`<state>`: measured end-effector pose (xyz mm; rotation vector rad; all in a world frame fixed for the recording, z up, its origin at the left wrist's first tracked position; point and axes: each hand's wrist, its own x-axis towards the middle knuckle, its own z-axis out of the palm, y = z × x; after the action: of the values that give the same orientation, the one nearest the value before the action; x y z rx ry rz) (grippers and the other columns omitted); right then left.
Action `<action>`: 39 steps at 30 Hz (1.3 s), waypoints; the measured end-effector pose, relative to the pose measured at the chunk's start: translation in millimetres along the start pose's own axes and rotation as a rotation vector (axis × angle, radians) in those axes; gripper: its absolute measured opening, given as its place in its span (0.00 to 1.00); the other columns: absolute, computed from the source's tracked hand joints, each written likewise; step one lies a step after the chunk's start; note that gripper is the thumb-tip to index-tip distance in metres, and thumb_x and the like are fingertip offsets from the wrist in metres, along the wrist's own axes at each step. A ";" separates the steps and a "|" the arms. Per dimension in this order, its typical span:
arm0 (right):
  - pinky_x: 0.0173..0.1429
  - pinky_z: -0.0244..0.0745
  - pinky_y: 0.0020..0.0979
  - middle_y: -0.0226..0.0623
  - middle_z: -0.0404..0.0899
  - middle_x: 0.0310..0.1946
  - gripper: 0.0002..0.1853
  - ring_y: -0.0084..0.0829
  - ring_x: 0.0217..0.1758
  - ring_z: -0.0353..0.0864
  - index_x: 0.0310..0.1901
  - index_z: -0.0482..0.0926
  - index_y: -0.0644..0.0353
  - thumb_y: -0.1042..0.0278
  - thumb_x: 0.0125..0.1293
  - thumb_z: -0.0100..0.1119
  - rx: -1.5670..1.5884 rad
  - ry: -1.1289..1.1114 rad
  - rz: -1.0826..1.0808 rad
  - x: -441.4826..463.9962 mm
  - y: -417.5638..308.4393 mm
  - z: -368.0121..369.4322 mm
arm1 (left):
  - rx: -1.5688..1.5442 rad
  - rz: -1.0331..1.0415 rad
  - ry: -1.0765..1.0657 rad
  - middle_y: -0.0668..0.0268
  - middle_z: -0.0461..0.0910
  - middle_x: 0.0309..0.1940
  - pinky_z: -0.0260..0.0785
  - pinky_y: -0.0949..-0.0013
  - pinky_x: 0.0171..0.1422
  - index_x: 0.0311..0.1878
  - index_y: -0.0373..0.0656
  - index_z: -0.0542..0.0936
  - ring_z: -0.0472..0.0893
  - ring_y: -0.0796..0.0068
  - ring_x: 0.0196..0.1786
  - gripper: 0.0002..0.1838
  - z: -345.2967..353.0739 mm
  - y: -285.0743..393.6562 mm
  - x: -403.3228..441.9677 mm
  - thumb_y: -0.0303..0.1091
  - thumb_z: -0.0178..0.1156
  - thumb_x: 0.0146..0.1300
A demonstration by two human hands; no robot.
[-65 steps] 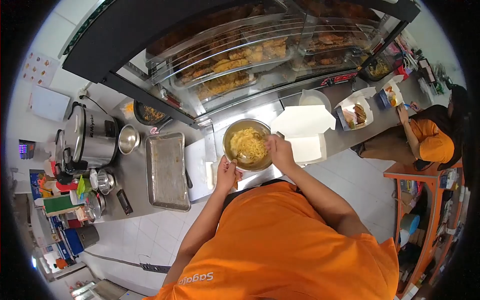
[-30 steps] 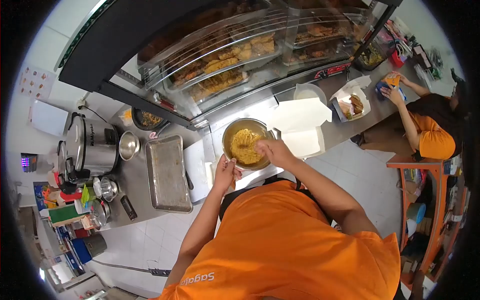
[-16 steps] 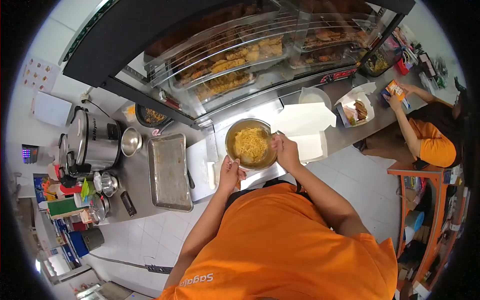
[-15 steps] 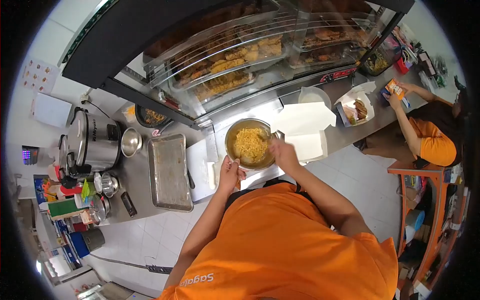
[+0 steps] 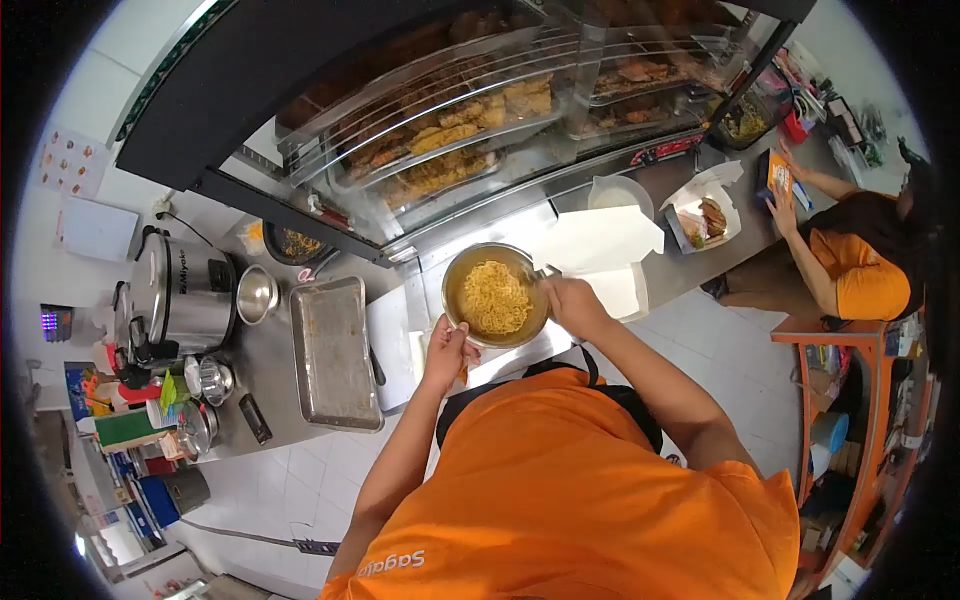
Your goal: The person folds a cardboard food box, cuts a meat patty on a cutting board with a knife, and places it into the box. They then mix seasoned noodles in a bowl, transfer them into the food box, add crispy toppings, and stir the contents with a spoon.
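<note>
A round metal bowl (image 5: 459, 286) stands in front of me over the white board, with yellow noodles (image 5: 497, 298) heaped inside. My left hand (image 5: 450, 352) grips the bowl's near left rim, thumb on the edge. At the right rim my right hand (image 5: 578, 308) is closed around a metal utensil (image 5: 549, 271); only a short piece of it shows, so its exact kind is unclear. Just beyond that hand lies an open white cardboard box (image 5: 600, 237), partly behind the bowl and hand.
A metal tray (image 5: 333, 350) and a small steel bowl (image 5: 257, 293) sit left, by a large cooker (image 5: 190, 285). A glass food cabinet (image 5: 450, 130) runs behind. To the right are a filled food box (image 5: 705, 215) and a co-worker's hands (image 5: 785, 200) holding a packet.
The bowl sits slightly further left in view, and the noodles look more heaped. My right hand has moved slightly right and down. The co-worker's hands have shifted on the packet.
</note>
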<state>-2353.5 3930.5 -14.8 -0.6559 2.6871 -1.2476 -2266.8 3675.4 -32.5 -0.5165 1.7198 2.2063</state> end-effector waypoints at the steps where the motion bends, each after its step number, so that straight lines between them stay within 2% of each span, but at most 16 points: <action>1: 0.42 0.80 0.40 0.50 0.83 0.30 0.14 0.48 0.33 0.84 0.41 0.81 0.66 0.65 0.75 0.48 -0.102 -0.094 0.127 -9.4 0.4 1.3 | -0.011 0.002 0.012 0.58 0.79 0.22 0.59 0.76 0.07 0.55 0.45 0.66 0.77 0.76 0.15 0.09 0.7 0.4 -1.1 0.37 0.47 0.78; 4: 0.39 0.80 0.34 0.45 0.84 0.27 0.16 0.36 0.31 0.86 0.44 0.80 0.69 0.67 0.77 0.44 0.550 -0.062 0.391 -27.0 -14.5 22.8 | -0.001 -0.035 -0.011 0.59 0.81 0.29 0.75 0.70 0.27 0.56 0.42 0.67 0.78 0.75 0.18 0.09 2.0 -7.3 1.2 0.31 0.47 0.77; 6: 0.38 0.81 0.31 0.41 0.85 0.28 0.16 0.29 0.32 0.86 0.43 0.80 0.69 0.68 0.78 0.42 0.967 0.104 0.500 -17.9 -12.4 39.9 | -0.045 -0.038 -0.013 0.58 0.82 0.30 0.75 0.69 0.27 0.55 0.42 0.67 0.78 0.74 0.19 0.08 10.7 -8.9 -0.8 0.31 0.47 0.77; 9: 0.40 0.81 0.32 0.43 0.85 0.31 0.15 0.29 0.33 0.86 0.47 0.79 0.69 0.69 0.77 0.43 0.437 0.273 0.440 -10.7 4.1 29.9 | -0.024 -0.050 0.006 0.58 0.82 0.31 0.76 0.69 0.28 0.56 0.41 0.67 0.79 0.74 0.20 0.09 14.3 -3.3 -3.7 0.31 0.47 0.77; 10: 0.42 0.81 0.33 0.42 0.84 0.31 0.14 0.31 0.32 0.85 0.47 0.79 0.69 0.68 0.77 0.43 0.304 0.167 0.308 -19.2 -0.8 26.5 | -0.041 -0.048 0.008 0.58 0.82 0.31 0.75 0.69 0.28 0.56 0.41 0.66 0.79 0.74 0.20 0.09 13.6 -5.6 -3.0 0.31 0.47 0.77; 13: 0.41 0.80 0.34 0.42 0.83 0.29 0.13 0.35 0.31 0.83 0.43 0.80 0.65 0.69 0.77 0.44 0.422 -0.087 0.088 -39.5 -26.0 28.2 | -0.056 -0.019 -0.020 0.58 0.81 0.32 0.76 0.69 0.28 0.57 0.41 0.66 0.80 0.73 0.20 0.10 9.6 -15.6 0.2 0.31 0.47 0.77; 17: 0.38 0.78 0.36 0.43 0.80 0.27 0.15 0.36 0.31 0.82 0.38 0.78 0.65 0.65 0.77 0.44 0.340 0.118 0.209 -21.0 5.3 36.3 | -0.016 -0.007 -0.038 0.58 0.81 0.33 0.75 0.70 0.27 0.58 0.40 0.66 0.79 0.73 0.20 0.11 4.0 -18.2 2.4 0.32 0.47 0.77; 21: 0.38 0.76 0.40 0.45 0.77 0.26 0.11 0.44 0.30 0.80 0.36 0.77 0.64 0.68 0.73 0.48 0.462 -0.102 0.048 -15.8 -15.6 24.8 | -0.015 -0.006 -0.061 0.58 0.81 0.33 0.74 0.71 0.26 0.58 0.39 0.66 0.79 0.73 0.20 0.12 -1.8 -17.8 2.4 0.32 0.47 0.77; 25: 0.41 0.79 0.39 0.47 0.81 0.32 0.10 0.48 0.35 0.82 0.42 0.80 0.63 0.69 0.72 0.49 -0.011 0.091 -0.140 -4.7 12.7 0.0 | 0.032 0.003 -0.032 0.58 0.81 0.32 0.75 0.71 0.25 0.57 0.40 0.67 0.79 0.73 0.20 0.11 -1.6 -8.1 7.1 0.32 0.47 0.77; 26: 0.40 0.80 0.36 0.46 0.83 0.33 0.11 0.43 0.34 0.84 0.44 0.81 0.63 0.68 0.74 0.48 -0.126 -0.027 -0.118 -13.4 24.6 4.2 | 0.036 0.010 -0.029 0.58 0.81 0.31 0.75 0.70 0.26 0.57 0.40 0.67 0.79 0.73 0.20 0.11 -2.5 -8.3 6.8 0.32 0.47 0.77; 29: 0.39 0.80 0.32 0.44 0.84 0.30 0.13 0.34 0.31 0.85 0.45 0.80 0.65 0.68 0.76 0.46 0.356 -0.234 0.315 -31.9 -15.9 -3.3 | 0.000 0.006 -0.030 0.58 0.80 0.31 0.75 0.70 0.26 0.56 0.40 0.68 0.78 0.73 0.19 0.10 -2.4 -14.1 4.2 0.32 0.46 0.77; 30: 0.38 0.80 0.29 0.41 0.85 0.29 0.15 0.26 0.30 0.84 0.46 0.80 0.67 0.67 0.78 0.44 0.623 -0.178 0.379 -37.6 -8.7 14.7 | -0.020 0.005 -0.041 0.58 0.80 0.31 0.75 0.70 0.27 0.55 0.40 0.68 0.78 0.74 0.19 0.09 1.2 -15.7 5.3 0.32 0.46 0.78; 33: 0.38 0.80 0.28 0.40 0.85 0.31 0.15 0.25 0.31 0.84 0.46 0.80 0.69 0.68 0.78 0.44 0.727 0.077 0.419 -23.6 16.4 48.2 | 0.003 -0.010 -0.004 0.58 0.81 0.30 0.74 0.70 0.27 0.54 0.41 0.68 0.77 0.74 0.18 0.08 15.1 -8.2 -1.5 0.32 0.47 0.78; 34: 0.39 0.81 0.28 0.43 0.85 0.32 0.15 0.26 0.32 0.84 0.50 0.78 0.70 0.69 0.79 0.43 0.661 0.187 0.392 -20.6 18.8 46.8 | -0.013 0.008 -0.007 0.57 0.81 0.30 0.74 0.70 0.27 0.54 0.41 0.68 0.77 0.74 0.18 0.08 15.0 -10.1 -0.4 0.33 0.47 0.78; 37: 0.38 0.81 0.29 0.41 0.85 0.32 0.14 0.25 0.32 0.84 0.49 0.78 0.69 0.69 0.78 0.45 -0.060 0.235 0.044 -32.1 21.6 50.8 | -0.041 0.037 -0.019 0.57 0.82 0.30 0.73 0.71 0.26 0.53 0.41 0.68 0.78 0.74 0.18 0.08 10.5 -18.0 1.1 0.33 0.47 0.77; 39: 0.39 0.79 0.35 0.48 0.84 0.31 0.13 0.38 0.32 0.85 0.45 0.79 0.68 0.68 0.77 0.46 0.106 0.115 0.052 -40.3 12.8 49.1 | -0.044 0.048 -0.035 0.56 0.82 0.30 0.73 0.71 0.26 0.53 0.41 0.68 0.78 0.74 0.18 0.08 9.7 -19.8 3.7 0.32 0.47 0.77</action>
<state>-2308.2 3920.4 -60.0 -0.5120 2.6853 -1.4450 -2262.3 3689.6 -49.3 -0.4490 1.6856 2.2773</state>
